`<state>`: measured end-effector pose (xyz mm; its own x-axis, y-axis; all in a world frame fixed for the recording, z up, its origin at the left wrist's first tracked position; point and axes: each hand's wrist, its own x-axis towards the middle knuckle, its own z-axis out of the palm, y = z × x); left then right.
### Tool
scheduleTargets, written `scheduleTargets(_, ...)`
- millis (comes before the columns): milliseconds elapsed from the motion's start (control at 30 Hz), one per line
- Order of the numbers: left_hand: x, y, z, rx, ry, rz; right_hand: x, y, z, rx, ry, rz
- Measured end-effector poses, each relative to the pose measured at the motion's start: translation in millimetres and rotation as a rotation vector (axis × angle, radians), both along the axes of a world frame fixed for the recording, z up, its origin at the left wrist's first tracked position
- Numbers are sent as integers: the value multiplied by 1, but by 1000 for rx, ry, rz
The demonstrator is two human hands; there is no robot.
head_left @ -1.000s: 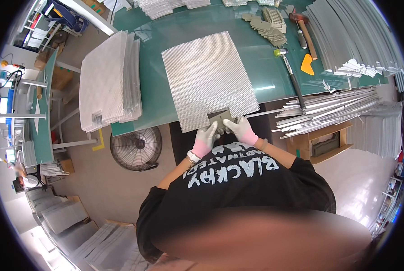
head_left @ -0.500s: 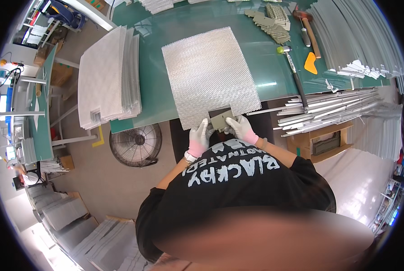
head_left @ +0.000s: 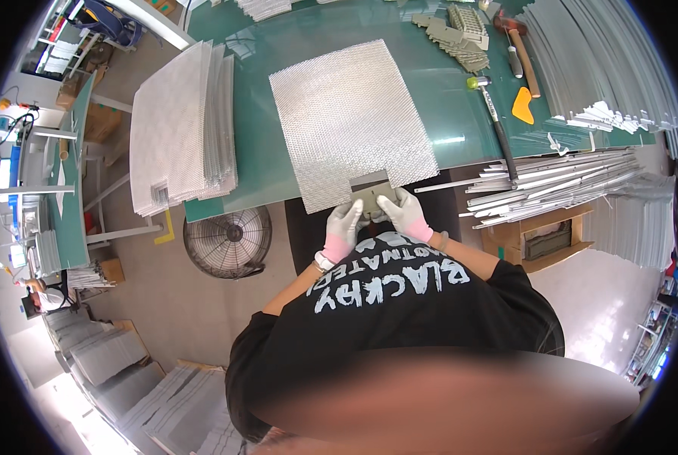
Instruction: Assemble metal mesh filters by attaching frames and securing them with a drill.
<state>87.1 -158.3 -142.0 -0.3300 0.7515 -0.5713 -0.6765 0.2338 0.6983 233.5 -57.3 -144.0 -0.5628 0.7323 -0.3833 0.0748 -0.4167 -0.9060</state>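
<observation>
A silvery mesh sheet lies flat on the green table, its near edge overhanging the table's front. That near edge has a rectangular notch. At the notch is a small grey-green flat piece, probably plastic, gripped from both sides. My left hand, in a white glove with a pink cuff, holds its left part with the thumb on top. On its right part rests the thumb of my gloved right hand, the fingers curled beneath. Whether the piece touches the notch edge I cannot tell.
Similar notched mesh sheets are stacked at the left. On the right lie a yellow-tipped hammer, a wooden-handled mallet, an orange scraper-like piece and metal strips. More grey-green pieces sit farther back. A fan stands below.
My left hand has shifted right and its thumb now lies on top of the grey-green piece. The piece has turned more level. The mesh sheet has slid slightly away from me.
</observation>
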Motion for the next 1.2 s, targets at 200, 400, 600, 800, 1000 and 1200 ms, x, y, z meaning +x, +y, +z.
scheduleTargets(200, -12, 3, -11, 19, 86, -182, 0, 10, -9, 84, -107, -245)
scheduleTargets(400, -5, 6, -2, 28, -7, -64, 3, 19, 7, -57, -151, -207)
scheduleTargets(600, -13, -5, 34, 110, -142, -336, 8, 14, 12, -143, 11, -136)
scheduleTargets(800, -86, 14, 109, 238, 227, -1232, -1, 12, 7, 19, -11, 474)
scheduleTargets(1000, -88, 155, 113, 442, 1965, -980, -9, 1, 14, -35, 42, -101)
scheduleTargets(1200, -20, 122, 84, 273, 2045, -1042, 20, 9, 7, 31, -8, -592)
